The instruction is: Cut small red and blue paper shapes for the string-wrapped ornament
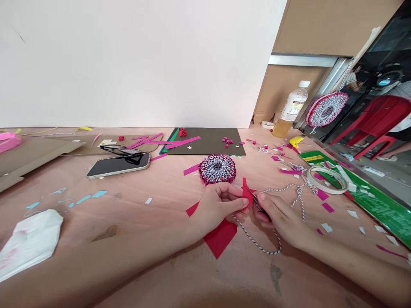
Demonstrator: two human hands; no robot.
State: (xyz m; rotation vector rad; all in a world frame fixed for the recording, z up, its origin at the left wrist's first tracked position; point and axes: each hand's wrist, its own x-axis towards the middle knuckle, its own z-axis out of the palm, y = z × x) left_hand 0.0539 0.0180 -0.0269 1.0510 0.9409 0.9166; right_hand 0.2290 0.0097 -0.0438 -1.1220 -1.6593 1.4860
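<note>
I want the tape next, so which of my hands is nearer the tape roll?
Right. Your right hand lies just left of the tape roll, with twine between them. Your left hand, its fingers pinching the red paper, is farther left.

A craft worktable is shown, set against a plain white wall. It is strewn with pink paper scraps, a tape roll and a twine rosette. Red plastic chairs are seen through glass at the far right.
</note>
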